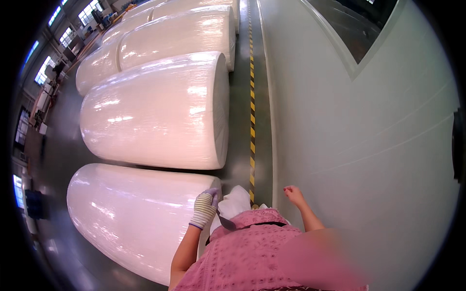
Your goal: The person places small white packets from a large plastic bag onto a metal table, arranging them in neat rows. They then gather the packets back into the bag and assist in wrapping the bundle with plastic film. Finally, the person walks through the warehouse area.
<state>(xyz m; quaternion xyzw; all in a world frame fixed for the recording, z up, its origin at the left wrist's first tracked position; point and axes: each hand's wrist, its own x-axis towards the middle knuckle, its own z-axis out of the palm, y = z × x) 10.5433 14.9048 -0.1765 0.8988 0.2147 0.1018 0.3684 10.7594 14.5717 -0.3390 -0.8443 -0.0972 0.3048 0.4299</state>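
My left hand [206, 207] wears a striped work glove with purple-grey fingers. It hangs beside the end of the nearest white wrapped roll [141, 213], its fingers curled. A dark, blade-like shape [226, 223] shows just below that hand, against my clothing; I cannot tell whether the hand holds it. My right hand [293, 194] is bare and hangs near the pale wall, with the fingers curled in and nothing visible in them. Between the hands, a white trouser leg [236, 201] shows below my pink patterned top [247, 252].
Several more large film-wrapped rolls [155, 114] lie in rows ahead on the left. A yellow-and-black striped floor line [252, 97] runs forward between them and the pale wall [359, 145] on my right. A dark window [359, 24] is set in that wall.
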